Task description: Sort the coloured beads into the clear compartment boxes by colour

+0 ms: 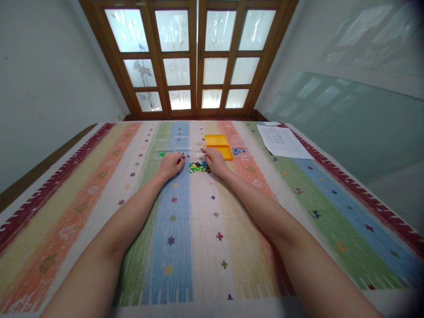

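A small heap of mixed green, blue, yellow and dark pieces (198, 168) lies on the striped tablecloth between my hands. To its left is my left hand (171, 164), fingers curled together at the near edge of a clear box; anything in its fingertips is too small to name. My right hand (216, 160) is closed just right of the heap, fingertips together over a clear box (199, 145) with pale contents. What it pinches, if anything, cannot be made out. Green pieces (162, 154) sit in the left clear box, partly behind my left hand.
An open yellow box (217, 140) stands behind my right hand. Right of it, blue pieces (238, 151) lie in a clear box. A printed white sheet (281, 141) rests at the far right. Beyond the table (202, 247) are wooden doors (198, 57) with frosted panes.
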A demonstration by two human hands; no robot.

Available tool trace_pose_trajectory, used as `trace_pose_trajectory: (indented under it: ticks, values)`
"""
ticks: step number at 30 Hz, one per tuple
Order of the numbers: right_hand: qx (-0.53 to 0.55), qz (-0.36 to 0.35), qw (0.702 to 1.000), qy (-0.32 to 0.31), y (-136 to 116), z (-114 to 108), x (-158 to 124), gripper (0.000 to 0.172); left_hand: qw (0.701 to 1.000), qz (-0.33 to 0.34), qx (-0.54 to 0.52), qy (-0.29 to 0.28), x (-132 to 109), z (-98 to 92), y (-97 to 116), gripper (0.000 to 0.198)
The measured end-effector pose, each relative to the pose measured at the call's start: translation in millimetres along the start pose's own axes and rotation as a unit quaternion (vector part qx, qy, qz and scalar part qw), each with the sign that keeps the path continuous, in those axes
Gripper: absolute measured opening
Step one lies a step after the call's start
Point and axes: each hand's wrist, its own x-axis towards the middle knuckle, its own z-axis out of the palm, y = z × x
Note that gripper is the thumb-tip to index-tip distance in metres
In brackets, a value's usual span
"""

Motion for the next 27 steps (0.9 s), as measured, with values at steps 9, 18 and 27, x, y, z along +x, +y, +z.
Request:
trace_pose_trajectory:
  ticks: [9, 18, 27]
  values:
    - [0.031, 0.004, 0.999, 0.042, 14, -6, 3, 0.039, 1.000, 0.012, -0.003, -0.002, -2, -0.4, 0, 0.026]
    - [0.044, 0.084, 0.990, 0.103, 31, -35, 4, 0.029, 1.000, 0.010, -0.006, -0.012, -5, -2.5, -3, 0.026]
    - [0.029, -0.021, 0.999, -0.030, 5, -28, -3, 0.019, 1.000, 0.014, -0.005, -0.011, -7, -1.9, -4, 0.025]
